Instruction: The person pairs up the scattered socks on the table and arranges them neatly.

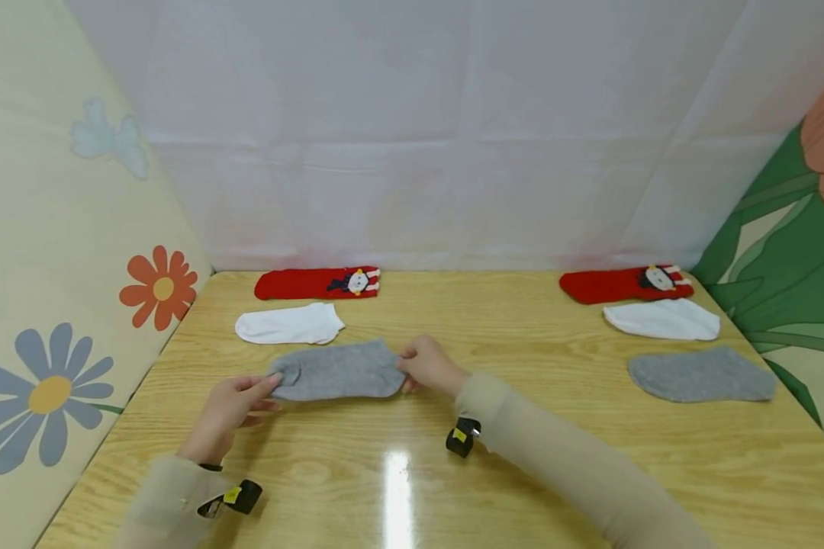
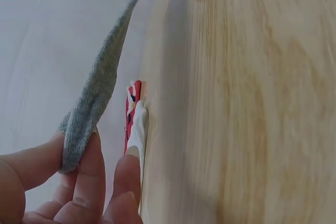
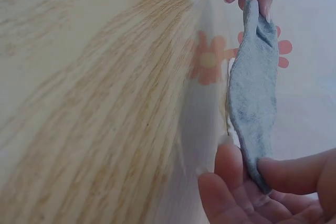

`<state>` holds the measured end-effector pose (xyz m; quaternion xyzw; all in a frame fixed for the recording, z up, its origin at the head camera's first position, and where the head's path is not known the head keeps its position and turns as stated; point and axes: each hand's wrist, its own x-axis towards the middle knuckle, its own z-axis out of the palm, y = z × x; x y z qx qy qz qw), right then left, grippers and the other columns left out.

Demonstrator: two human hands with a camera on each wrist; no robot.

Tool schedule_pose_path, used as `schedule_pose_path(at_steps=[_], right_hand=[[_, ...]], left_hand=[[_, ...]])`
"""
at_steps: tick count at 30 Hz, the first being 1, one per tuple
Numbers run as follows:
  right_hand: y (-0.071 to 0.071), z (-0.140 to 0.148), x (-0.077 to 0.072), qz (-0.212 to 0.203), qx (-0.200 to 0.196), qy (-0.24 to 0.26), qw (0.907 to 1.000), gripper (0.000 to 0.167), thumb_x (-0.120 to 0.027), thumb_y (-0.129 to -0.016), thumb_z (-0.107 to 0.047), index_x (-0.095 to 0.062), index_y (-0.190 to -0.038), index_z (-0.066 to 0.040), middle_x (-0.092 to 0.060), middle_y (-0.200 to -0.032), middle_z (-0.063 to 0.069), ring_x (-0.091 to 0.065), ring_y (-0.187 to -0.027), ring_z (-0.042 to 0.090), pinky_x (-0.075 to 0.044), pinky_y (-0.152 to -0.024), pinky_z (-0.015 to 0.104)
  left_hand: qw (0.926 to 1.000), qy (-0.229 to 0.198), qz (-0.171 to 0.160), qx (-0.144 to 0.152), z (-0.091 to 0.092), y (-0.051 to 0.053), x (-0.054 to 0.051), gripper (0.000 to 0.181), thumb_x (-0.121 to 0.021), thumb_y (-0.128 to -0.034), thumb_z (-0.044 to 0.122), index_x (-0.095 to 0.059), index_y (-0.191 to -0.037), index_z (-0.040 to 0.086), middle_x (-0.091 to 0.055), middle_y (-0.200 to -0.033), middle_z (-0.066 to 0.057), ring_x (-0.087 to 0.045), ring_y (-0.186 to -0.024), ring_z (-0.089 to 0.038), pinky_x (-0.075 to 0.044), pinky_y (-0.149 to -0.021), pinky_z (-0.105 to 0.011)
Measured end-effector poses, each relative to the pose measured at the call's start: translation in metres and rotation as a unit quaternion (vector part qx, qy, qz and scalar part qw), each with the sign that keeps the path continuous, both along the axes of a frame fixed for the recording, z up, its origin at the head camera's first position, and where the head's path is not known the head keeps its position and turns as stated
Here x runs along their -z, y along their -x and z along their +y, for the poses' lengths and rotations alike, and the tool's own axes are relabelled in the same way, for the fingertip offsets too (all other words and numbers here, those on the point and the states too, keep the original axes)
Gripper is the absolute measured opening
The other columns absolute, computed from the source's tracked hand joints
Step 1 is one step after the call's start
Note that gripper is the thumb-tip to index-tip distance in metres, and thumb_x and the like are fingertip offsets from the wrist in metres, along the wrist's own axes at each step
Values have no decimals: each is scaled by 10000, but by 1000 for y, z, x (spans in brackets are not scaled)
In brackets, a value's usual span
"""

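A grey ankle sock (image 1: 339,371) is stretched flat between both hands, above the left half of the table. My left hand (image 1: 236,404) pinches its left end between thumb and fingers. The right hand (image 1: 427,364) pinches the other end. In the left wrist view the sock (image 2: 97,87) is seen edge-on, lifted off the wood. From the right wrist the whole sock (image 3: 254,82) shows, held at both ends. Just behind it lies a white sock (image 1: 288,324), and farther back a red sock (image 1: 295,284) with a cartoon face.
On the table's right side lie another red sock (image 1: 604,286), a white sock (image 1: 662,318) and a grey sock (image 1: 702,374), one in front of the other. A pale cloth (image 1: 453,152) hangs behind the wooden table (image 1: 494,320). Flower-printed cloths stand left and right.
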<state>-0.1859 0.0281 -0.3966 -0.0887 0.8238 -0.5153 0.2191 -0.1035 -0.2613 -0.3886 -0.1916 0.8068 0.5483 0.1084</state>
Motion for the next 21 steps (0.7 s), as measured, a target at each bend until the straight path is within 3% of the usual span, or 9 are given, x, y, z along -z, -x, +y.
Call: schedule_pose_path(at_steps=[6, 15, 21], right_hand=[[-2, 10, 2, -65, 106, 106, 9999, 136, -582, -937, 30, -631, -814, 60, -608, -600, 107, -557, -463, 110, -505, -494, 231], [-1, 27, 3, -122, 352, 24, 9993, 142, -579, -938, 30, -637, -1015, 134, -638, -685, 140, -579, -499, 126, -553, -549, 276], [2, 37, 2, -33, 379, 49, 9993, 130, -567, -936, 41, -648, -974, 135, -640, -656, 136, -589, -494, 127, -562, -553, 290]], left_hand=[[10000, -83, 4, -11, 8, 1, 1, 438, -610, -965, 364, -636, -1129, -41, -682, -842, 26, -665, -783, -139, -516, -698, -319], [9995, -261, 17, 153, 22, 6, -1, 412, -601, -970, 365, -652, -1126, -13, -690, -849, 21, -667, -799, -143, -510, -720, -317], [9990, -382, -5, 239, 29, 10, -1, 408, -588, -977, 372, -652, -1124, -4, -698, -854, -1, -668, -802, -159, -514, -726, -323]])
